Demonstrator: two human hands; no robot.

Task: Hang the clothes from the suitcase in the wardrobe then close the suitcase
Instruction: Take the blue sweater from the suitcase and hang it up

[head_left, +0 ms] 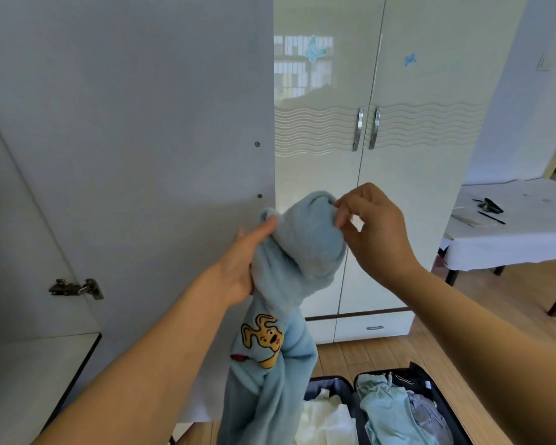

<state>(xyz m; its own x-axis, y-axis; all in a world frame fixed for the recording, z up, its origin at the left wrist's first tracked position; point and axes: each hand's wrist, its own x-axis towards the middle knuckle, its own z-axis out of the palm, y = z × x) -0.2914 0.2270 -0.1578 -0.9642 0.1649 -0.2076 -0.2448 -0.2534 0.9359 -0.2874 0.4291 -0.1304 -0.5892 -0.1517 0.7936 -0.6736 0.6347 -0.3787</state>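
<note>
Holding the pale blue garment (pixel 280 284) up before the open wardrobe door (pixel 126 123), the left hand (pixel 241 264) gripped it just below the bunched top, thumb laid on the cloth. The right hand (pixel 376 232) pinched the top fold from the right, fingers curled. Its long axis hung straight down toward the open suitcase (pixel 430 383) on the floor, where more clothes (pixel 385 409) lay. No hanger showed; the left hand probably stood nearer the wardrobe opening.

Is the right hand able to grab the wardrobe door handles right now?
Probably not yet: the right hand pinches the blue sweater, so it isn't free, though nothing stands before the handles.
</note>
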